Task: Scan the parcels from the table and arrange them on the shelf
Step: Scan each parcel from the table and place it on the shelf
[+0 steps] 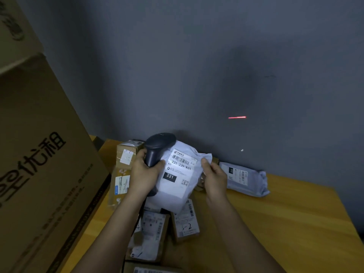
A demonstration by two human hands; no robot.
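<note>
I see the left hand (142, 175) with its grip clenched round the handle of a dark barcode scanner (157, 148), whose head points away toward the grey wall (197, 66). A short red scan line (237, 117) falls on that wall, to the right of and above the parcel, not on the label. The right hand (214, 178) grasps the right edge of a white poly-bag parcel (177, 186), thumb on top and fingers curled behind the crumpled plastic. The parcel is held up between both hands, above the wooden surface (275, 223), its printed label (180, 170) facing me; I read "231-239-K01" and a black block with "231". The scanner touches the parcel's upper left corner.

Below the held parcel, several small cardboard boxes (151, 235) with labels lie close together on the surface, one marked with a handwritten "5-2". More brown boxes (126, 156) sit just left of the left hand. A grey poly-bag parcel (244, 178) lies near the wall, to the right of the right hand and apart from it. A large cardboard carton (39, 154) with printed characters fills the left side.
</note>
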